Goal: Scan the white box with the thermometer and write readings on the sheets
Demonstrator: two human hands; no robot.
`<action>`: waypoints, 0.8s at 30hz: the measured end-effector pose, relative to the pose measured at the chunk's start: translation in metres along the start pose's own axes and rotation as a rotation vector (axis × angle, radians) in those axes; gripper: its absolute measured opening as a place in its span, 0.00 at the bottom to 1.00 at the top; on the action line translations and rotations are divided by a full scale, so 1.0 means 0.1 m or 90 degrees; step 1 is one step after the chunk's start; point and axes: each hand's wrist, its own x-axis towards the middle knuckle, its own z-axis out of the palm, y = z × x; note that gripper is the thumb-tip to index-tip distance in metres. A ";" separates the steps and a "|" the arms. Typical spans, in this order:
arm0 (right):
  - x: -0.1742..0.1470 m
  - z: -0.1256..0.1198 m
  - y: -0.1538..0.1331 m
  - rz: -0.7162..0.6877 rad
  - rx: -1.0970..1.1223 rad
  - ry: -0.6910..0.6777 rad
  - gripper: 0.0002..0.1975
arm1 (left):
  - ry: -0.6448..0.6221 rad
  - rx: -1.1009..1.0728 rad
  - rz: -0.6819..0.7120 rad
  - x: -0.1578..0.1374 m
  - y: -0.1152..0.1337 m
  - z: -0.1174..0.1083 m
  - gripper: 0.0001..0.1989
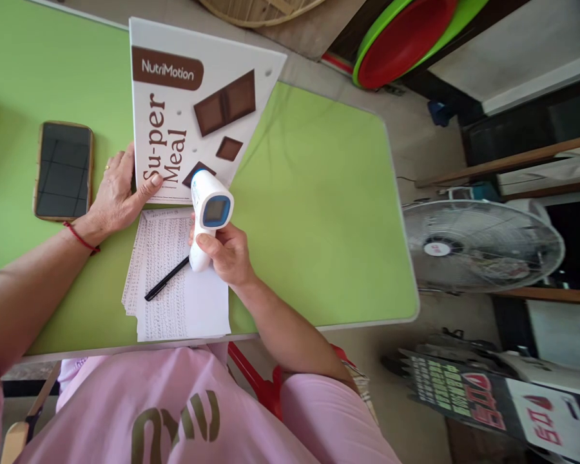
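Observation:
My right hand [229, 254] is wrapped round the handle of a white infrared thermometer [202, 248] with a blue-framed display. Its head overlaps the lower edge of a white "Su-per Meal" box [169, 90], printed with brown chocolate pieces. My left hand [120, 193] grips that box at its lower left corner, thumb on the front and fingers along the side. Below the box lie sheets of handwritten paper [174, 322], with a black pen [167, 278] slanting across them under the thermometer.
A phone [64, 171] lies on the green table [328, 212], left of my left hand. Beyond the table's right edge stands a large fan [483, 245]. Red and green basins [406, 38] are at the top, and a red stool [265, 386] shows below the table.

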 end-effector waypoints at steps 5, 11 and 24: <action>0.00 0.01 -0.01 0.002 -0.007 0.003 0.19 | 0.005 0.000 0.010 0.00 -0.01 0.00 0.32; 0.00 0.00 -0.01 0.009 -0.007 0.002 0.20 | 0.006 -0.003 0.009 0.00 -0.01 0.01 0.31; 0.00 0.00 0.00 0.009 0.000 -0.022 0.19 | 0.000 -0.003 0.000 0.00 -0.02 0.01 0.32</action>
